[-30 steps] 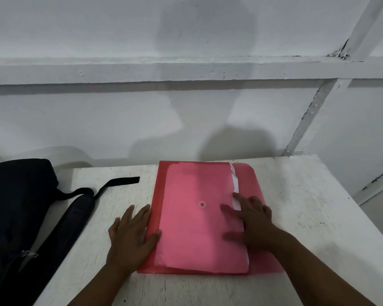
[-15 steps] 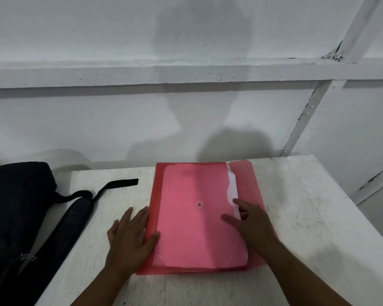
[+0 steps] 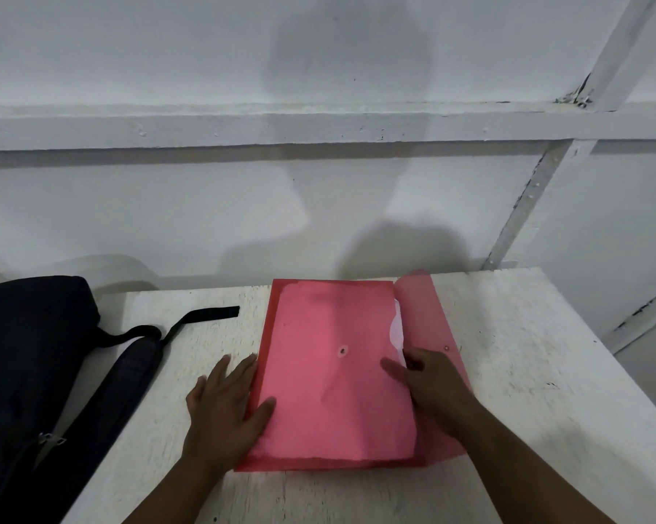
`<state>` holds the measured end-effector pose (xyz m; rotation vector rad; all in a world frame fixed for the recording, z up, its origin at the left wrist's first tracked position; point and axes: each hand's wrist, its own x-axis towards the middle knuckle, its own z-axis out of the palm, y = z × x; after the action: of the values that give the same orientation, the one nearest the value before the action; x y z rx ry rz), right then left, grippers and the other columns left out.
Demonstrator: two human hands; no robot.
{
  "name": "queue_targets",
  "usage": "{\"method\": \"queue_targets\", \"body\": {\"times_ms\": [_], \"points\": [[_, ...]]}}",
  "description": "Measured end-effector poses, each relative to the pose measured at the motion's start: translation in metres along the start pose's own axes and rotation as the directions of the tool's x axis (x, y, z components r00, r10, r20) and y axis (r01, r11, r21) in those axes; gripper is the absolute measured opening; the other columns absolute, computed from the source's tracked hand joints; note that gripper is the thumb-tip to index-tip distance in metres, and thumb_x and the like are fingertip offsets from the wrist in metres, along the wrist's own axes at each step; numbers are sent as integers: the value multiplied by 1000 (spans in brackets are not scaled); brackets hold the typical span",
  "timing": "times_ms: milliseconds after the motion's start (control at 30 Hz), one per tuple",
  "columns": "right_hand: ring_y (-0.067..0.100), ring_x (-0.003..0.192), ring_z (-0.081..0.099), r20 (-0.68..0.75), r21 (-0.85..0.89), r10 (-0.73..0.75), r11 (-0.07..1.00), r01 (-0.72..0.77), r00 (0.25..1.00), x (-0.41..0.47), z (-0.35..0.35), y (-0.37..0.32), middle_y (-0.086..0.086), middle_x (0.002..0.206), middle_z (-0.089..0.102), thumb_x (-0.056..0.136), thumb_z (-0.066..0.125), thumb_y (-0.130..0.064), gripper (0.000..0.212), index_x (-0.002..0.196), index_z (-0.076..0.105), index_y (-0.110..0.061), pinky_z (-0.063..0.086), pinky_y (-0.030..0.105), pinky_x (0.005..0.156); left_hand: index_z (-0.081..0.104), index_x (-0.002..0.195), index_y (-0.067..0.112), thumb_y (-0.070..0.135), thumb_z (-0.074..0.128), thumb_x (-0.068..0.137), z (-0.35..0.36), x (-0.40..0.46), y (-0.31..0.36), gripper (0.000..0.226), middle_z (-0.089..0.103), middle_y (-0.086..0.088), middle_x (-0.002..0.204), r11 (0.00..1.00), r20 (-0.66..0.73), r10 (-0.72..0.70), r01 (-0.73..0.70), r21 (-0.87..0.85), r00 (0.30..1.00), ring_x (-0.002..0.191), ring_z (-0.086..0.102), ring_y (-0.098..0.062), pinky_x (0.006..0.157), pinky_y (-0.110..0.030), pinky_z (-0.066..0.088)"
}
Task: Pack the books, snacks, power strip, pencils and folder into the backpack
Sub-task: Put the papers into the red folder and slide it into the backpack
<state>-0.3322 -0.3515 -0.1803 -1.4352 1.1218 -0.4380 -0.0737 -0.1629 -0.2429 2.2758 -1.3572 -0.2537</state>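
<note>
Leftward, the backpack (image 3: 27, 372) runs off frame on the table (image 3: 527, 372). Centrally lies the folder (image 3: 338, 380), flap raised. Left hand (image 3: 224, 406) rests flat on its edge, fingers spread; right hand (image 3: 428, 380) pinches the flap, fingertips hidden beneath.

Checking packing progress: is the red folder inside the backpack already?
No, the red folder lies on the white table, beside the backpack, under both hands.

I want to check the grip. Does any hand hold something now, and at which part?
The right hand grips the red folder at its flap, near the opening. The left hand only presses flat on the folder's left edge.
</note>
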Motion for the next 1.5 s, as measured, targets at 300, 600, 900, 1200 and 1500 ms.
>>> {"method": "queue_targets", "body": {"times_ms": [300,600,900,1200,1500], "points": [[1,87,69,-61,-13,-24,1000,23,998,5,5,12,-13,100,72,98,59,-13,25,118,65,-25,52,13,67,29,155,35,78,26,83,0,0,0,84,34,14,158,1000,2,1,-1,0,1000,150,6,-8,120,-45,0],[17,92,72,-179,73,18,997,-5,984,7,6,23,-3,105,73,79,83,-16,41,115,65,-22,62,40,79,30,154,36,81,24,83,2,1,-3,84,32,16,159,999,12,2,-3,41,1000,152,6,-11,121,-46,1],[15,87,67,-260,-107,29,993,-58,965,9,9,17,-5,98,68,60,94,-30,57,105,59,-22,55,29,67,33,152,39,82,26,82,1,0,-2,82,31,18,158,999,13,1,-2,40,1000,153,6,-12,121,-48,2],[10,95,65,-319,-375,-214,923,85,923,-13,1,4,-8,105,70,98,58,-28,16,110,68,-21,47,21,78,42,146,45,84,25,81,6,0,-6,78,28,19,159,999,0,20,-20,39,1000,152,6,-10,121,-48,2],[25,129,51,-336,-641,-466,750,164,818,-42,-13,-28,5,140,55,83,77,-24,59,136,53,-15,37,33,106,60,71,38,74,56,76,8,0,-9,36,39,27,149,982,-129,22,-45,-182,991,150,18,-7,116,-53,11]]}}
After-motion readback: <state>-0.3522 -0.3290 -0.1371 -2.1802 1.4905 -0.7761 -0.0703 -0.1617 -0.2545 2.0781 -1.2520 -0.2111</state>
